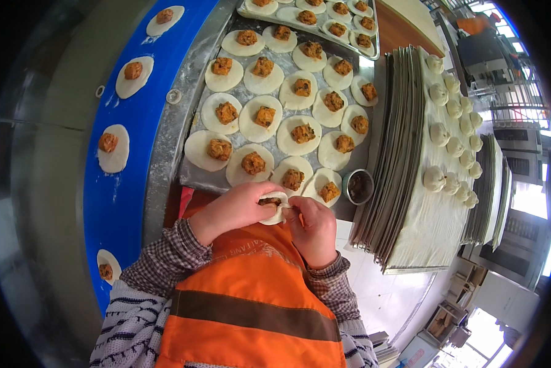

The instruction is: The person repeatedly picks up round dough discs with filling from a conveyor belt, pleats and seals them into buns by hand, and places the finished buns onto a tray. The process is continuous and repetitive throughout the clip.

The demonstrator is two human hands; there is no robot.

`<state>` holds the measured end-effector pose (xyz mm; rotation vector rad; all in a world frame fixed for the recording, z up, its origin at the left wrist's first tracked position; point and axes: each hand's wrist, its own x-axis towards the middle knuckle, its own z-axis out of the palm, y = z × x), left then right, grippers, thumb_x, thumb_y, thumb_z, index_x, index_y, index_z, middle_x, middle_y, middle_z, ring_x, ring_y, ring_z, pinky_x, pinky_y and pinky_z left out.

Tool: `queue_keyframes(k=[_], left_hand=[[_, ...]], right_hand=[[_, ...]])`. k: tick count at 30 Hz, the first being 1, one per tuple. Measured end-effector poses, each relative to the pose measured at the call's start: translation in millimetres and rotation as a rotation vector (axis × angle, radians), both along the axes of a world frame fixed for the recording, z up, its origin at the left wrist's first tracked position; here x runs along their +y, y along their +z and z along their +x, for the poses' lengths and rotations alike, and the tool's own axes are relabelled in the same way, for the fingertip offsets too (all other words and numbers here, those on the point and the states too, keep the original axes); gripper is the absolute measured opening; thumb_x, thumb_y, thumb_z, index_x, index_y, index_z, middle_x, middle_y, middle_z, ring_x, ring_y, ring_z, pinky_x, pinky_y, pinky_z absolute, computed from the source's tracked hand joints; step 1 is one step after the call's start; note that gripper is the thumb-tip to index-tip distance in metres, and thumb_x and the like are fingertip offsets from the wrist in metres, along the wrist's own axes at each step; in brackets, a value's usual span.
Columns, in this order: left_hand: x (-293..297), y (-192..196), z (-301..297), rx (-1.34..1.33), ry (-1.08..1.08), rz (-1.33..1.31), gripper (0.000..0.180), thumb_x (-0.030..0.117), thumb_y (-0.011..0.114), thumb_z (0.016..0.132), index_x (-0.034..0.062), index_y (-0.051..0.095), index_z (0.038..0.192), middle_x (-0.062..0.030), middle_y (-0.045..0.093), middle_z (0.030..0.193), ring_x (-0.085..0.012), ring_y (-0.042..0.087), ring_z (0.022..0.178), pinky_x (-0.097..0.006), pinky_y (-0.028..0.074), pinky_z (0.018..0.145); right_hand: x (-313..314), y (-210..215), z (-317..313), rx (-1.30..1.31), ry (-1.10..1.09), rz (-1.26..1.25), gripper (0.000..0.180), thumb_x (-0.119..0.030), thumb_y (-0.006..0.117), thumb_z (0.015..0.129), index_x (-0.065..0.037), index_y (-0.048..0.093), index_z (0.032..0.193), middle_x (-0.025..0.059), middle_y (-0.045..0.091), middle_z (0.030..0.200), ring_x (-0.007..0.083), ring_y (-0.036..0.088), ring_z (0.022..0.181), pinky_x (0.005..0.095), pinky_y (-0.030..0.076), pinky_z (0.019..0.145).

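Note:
Between my two hands is a round dough wrapper (274, 216) with brown-orange filling showing in its middle. My left hand (238, 207) cups it from the left, thumb laid across beside the filling. At the wrapper's right edge, my right hand (312, 224) pinches the dough between thumb and fingers, where a fold stands up. Just beyond my hands lies a floured metal tray (195, 178) with rows of flat dough rounds, each topped by a lump of orange filling. The nearest rounds, such as the filled wrapper (291, 185), almost touch my fingers in view.
To the left runs a blue conveyor belt (128, 116) carrying several filled wrappers. A small metal bowl (358, 186) stands at the tray's right corner. On the right, a tall stack of trays (389, 159) bears pleated buns (440, 134). Another filled tray (373, 52) lies at the far end.

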<state>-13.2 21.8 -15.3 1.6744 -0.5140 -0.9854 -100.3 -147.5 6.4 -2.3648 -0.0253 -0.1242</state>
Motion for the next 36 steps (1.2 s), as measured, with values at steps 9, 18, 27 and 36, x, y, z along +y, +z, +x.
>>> queue_keyframes(k=[9,18,27,36], left_hand=[[0,-2,14,0.120,-0.086,-0.033,0.037,0.010,0.057,0.083,0.0042,0.055,0.120,-0.0082,0.064,0.103,-0.0147,0.061,0.092,-0.027,0.048,0.080],[-10,-6,-19,0.198,0.296,-0.228,0.033,0.001,0.054,0.084,0.0027,0.056,0.116,-0.0047,0.060,0.106,-0.0133,0.058,0.094,-0.027,0.047,0.082],[-11,-8,0,-0.111,-0.017,-0.010,0.037,-0.004,0.048,0.076,0.0000,0.058,0.112,-0.0095,0.061,0.103,-0.0177,0.058,0.099,-0.028,0.045,0.087],[-19,-5,-19,0.634,0.510,-0.539,0.049,0.045,0.044,0.096,0.0029,0.049,0.122,-0.0059,0.057,0.105,-0.0137,0.060,0.090,-0.026,0.052,0.076]], right_hand=[[3,0,-1,0.095,-0.092,0.232,0.016,-0.005,0.066,0.081,0.000,0.059,0.095,0.0109,0.060,0.075,0.0205,0.059,0.061,0.0288,0.047,0.055],[11,-2,0,0.200,-0.276,0.606,0.016,-0.004,0.067,0.080,0.002,0.060,0.094,0.0143,0.063,0.079,0.0240,0.062,0.064,0.0305,0.049,0.057],[11,-1,4,0.000,-0.088,0.161,0.019,-0.002,0.067,0.077,0.002,0.060,0.094,0.0167,0.062,0.081,0.0293,0.062,0.067,0.0332,0.050,0.058],[14,-9,3,0.180,-0.357,0.995,0.008,-0.001,0.060,0.088,0.005,0.057,0.091,0.0077,0.065,0.082,0.0128,0.064,0.065,0.0229,0.052,0.060]])
